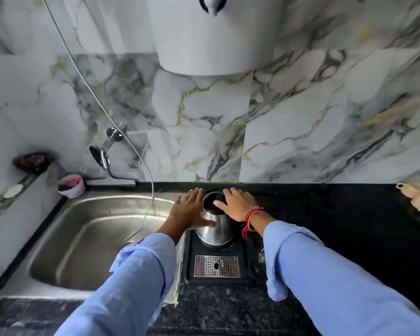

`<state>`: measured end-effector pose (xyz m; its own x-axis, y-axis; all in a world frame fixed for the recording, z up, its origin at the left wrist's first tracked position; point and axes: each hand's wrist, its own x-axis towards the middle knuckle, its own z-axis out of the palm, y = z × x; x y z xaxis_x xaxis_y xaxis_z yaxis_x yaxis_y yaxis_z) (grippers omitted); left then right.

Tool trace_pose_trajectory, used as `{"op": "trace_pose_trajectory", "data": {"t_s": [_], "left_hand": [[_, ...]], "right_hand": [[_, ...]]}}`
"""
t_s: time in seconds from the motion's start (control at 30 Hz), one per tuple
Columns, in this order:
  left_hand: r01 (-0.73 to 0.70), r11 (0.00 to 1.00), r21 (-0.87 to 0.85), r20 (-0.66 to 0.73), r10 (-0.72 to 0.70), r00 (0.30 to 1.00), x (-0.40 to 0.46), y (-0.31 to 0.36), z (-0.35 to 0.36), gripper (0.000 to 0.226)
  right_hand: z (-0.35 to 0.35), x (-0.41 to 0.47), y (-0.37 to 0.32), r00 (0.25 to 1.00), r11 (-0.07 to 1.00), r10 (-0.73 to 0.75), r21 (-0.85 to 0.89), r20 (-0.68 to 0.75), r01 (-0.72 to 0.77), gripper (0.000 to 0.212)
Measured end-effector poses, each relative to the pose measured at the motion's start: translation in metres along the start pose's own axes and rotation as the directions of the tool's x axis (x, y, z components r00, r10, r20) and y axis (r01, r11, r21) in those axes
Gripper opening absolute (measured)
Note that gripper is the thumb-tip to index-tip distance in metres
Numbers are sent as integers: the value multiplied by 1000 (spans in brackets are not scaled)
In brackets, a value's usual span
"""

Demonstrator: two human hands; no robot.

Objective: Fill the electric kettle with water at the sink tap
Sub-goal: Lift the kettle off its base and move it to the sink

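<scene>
1. Kettle stands upright on its black base, on your surface just right of the sink.
2. Your left hand lies flat against its side; your right hand rests spread over its open mouth; neither grips.

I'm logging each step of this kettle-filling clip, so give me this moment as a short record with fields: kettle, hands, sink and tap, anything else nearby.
kettle: steel electric kettle, upright on black tray, top open, on the counter right of the sink
left hand: left hand flat against the kettle's left side
right hand: right hand over the kettle's rim, thread bracelet at the wrist
sink: steel sink, no water visible
tap: wall tap, no flow visible
task stage: kettle not yet at the tap
nearby: pink-rimmed cup at sink's back corner
</scene>
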<state>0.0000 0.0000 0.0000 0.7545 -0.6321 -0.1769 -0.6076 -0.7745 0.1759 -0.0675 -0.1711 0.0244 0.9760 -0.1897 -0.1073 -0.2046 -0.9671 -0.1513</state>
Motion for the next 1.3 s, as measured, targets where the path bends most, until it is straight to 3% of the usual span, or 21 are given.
{"op": "trace_pose_trajectory", "data": {"t_s": [0.17, 0.4, 0.63, 0.8, 1.07, 1.2, 1.3], "left_hand": [[-7, 999, -39, -63, 5, 998, 21, 6, 28, 138], [-16, 984, -178, -157, -13, 987, 25, 9, 46, 132], [-34, 967, -252, -199, -18, 980, 23, 3, 47, 129], [-67, 956, -285, -277, -15, 961, 24, -10, 23, 132], [-65, 913, -402, -408, -115, 906, -4, -56, -36, 123], [-62, 905, -421, -424, -137, 895, -18, -95, -54, 125], [-39, 908, -417, -417, -154, 896, -23, -130, -62, 131]], "right_hand": [[25, 28, 10, 997, 996, 48, 67, 54, -52, 77], [48, 34, 12, 986, 999, -1, 43, -167, 9, 74], [50, 35, 8, 959, 989, 47, 149, -279, -5, 54], [25, 46, -4, 934, 988, 39, 155, -354, 17, 52], [-32, 72, -66, 906, 980, -23, 170, -423, 104, 51], [-38, 82, -106, 910, 954, 31, 285, -414, 97, 48], [-36, 92, -132, 927, 951, 3, 288, -375, 114, 32]]}}
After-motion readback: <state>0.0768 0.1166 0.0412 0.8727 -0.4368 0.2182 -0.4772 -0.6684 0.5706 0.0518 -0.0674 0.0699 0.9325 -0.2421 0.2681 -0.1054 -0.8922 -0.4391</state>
